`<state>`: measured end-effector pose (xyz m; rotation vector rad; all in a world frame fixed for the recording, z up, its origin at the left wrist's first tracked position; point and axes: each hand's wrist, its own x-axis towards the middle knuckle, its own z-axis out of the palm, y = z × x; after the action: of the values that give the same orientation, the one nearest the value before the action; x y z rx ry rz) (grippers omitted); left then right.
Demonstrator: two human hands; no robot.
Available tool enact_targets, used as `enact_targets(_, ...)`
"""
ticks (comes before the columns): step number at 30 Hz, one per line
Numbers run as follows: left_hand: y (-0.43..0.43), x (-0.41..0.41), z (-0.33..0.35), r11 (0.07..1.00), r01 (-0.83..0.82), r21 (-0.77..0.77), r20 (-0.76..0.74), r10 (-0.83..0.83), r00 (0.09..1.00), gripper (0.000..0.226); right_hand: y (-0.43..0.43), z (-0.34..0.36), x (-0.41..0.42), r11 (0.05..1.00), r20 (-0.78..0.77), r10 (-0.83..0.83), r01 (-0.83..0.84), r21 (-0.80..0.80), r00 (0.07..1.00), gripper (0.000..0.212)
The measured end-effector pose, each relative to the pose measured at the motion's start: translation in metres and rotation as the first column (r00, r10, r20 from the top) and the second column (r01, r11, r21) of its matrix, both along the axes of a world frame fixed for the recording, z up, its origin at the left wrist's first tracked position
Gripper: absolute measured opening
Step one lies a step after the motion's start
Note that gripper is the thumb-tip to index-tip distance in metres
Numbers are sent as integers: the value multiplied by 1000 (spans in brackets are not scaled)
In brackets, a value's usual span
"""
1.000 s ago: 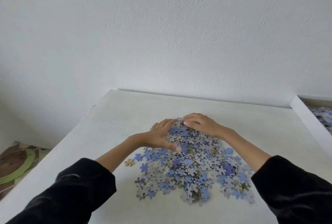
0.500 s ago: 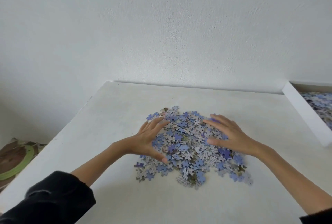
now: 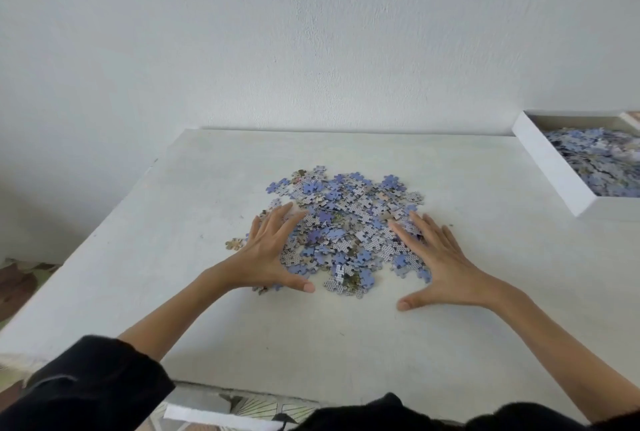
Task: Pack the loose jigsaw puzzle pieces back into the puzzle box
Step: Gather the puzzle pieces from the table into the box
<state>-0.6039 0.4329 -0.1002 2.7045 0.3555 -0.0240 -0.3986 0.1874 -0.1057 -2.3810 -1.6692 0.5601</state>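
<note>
**Both grips flat on pile; box stands apart**

The pile point(image 3: 346, 223) lies loose at mid-bench point(image 3: 346, 344). The left grip point(image 3: 266, 254) is spread wide, fingers straight, resting on the pile's left edge and holding nothing. The right grip point(image 3: 440, 264) is spread the same way on the right edge, also holding nothing. Both thumbs point inward along the pile's near side. A stray piece point(image 3: 234, 243) sits just left of the left grip. The box point(image 3: 550, 167) stands open, well apart at far right, with pieces point(image 3: 602, 160) inside
</note>
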Motion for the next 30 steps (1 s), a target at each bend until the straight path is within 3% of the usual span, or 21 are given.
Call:
enact_targets(8,-21,29,-7,999,-12,51,28,11,1000,134,31,1,-17,995,28,-51,49,83,998,124)
enact_targets(20,-27,32,-6,998,46,49,41,-48,998,124,50,-7,-12,980,-4,-79,78,185,997,115)
enact_targets(25,-18,33,-8,997,21,72,106,-29,994,125,65,3,0,998,13,25,-26,64,1000,124)
enact_targets(30,-12,34,-10,997,46,55,198,-56,979,120,74,2,6,989,72,120,-125,74,990,120)
